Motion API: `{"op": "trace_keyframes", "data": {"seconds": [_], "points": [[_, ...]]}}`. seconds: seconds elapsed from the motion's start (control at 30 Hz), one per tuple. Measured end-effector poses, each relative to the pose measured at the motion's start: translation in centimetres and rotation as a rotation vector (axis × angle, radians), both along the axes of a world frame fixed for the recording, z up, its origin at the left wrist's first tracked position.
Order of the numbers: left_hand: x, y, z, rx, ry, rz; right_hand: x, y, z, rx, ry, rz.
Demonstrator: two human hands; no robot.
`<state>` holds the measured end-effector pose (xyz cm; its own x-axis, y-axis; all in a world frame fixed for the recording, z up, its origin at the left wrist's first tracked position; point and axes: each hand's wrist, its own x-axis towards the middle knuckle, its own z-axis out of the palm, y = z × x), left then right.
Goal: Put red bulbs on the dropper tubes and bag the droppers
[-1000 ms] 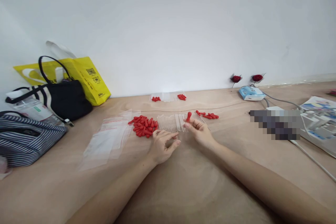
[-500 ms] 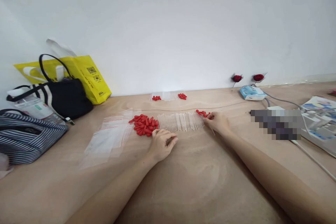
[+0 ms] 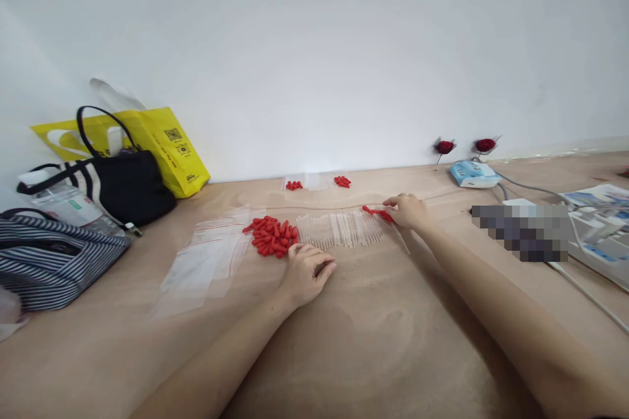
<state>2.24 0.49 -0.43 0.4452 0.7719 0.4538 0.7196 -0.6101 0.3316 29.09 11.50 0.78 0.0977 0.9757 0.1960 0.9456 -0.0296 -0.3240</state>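
My left hand [image 3: 305, 275] rests on the table with its fingers curled and the thumb tip against the index finger; nothing shows in it. Just behind it lies a heap of red rubber bulbs [image 3: 269, 236]. To the right of the heap, thin clear tubes [image 3: 339, 229] lie side by side in a row. My right hand [image 3: 410, 211] is over the right end of that row, fingers stretched forward. Beneath its fingertips are several red bulbs [image 3: 379, 213], and a thin clear stem [image 3: 403, 241] runs from them toward me.
Clear zip bags [image 3: 209, 255] lie left of the heap. Small bags with red bulbs [image 3: 343, 181] sit by the wall. Bags, including a yellow one [image 3: 189, 170], stand at the left. A blue tissue pack [image 3: 474, 174], cables and a white power strip [image 3: 597, 242] are at the right.
My right hand has moved slightly away from me, its fingers now above the red bulbs, and the clear stem shows more fully. My left hand has hardly moved.
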Motion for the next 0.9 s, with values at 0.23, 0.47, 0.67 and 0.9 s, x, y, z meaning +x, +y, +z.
{"op": "trace_keyframes", "data": {"seconds": [0.23,0.47,0.67,0.9], "points": [[0.0,-0.1,0.1,-0.011,-0.011,-0.006,-1.0,1.7,-0.3,-0.082,0.008,0.113],[0.0,-0.1,0.2,-0.007,0.005,-0.015,-1.7,1.7,-0.3,-0.075,0.087,0.012],[0.1,-0.1,0.1,-0.01,-0.008,-0.017,-1.8,1.5,-0.9,-0.051,0.275,-0.177],[0.1,-0.1,0.3,-0.043,-0.018,-0.014,-1.6,1.8,-1.8,0.03,0.492,-0.22]]}}
